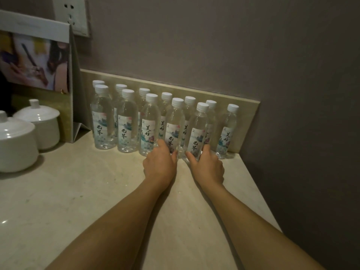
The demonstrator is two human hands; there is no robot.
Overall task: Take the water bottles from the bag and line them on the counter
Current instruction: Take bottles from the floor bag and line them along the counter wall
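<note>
Head view: both your arms reach across the counter (97, 201) to the bottles
Left hand (159, 164): fingers curled round the fourth front bottle (174, 125), low on its label
Right hand (207, 166): grips the fifth front bottle (197, 131) near its base
Water bottles (126, 121): upright in two rows against the backsplash (247, 114)
Beside: two white lidded jars (17, 143) at left

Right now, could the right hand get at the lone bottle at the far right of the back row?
Probably yes: the lone bottle stands just right of the right hand, with nothing between; that hand grips a front bottle.
</note>
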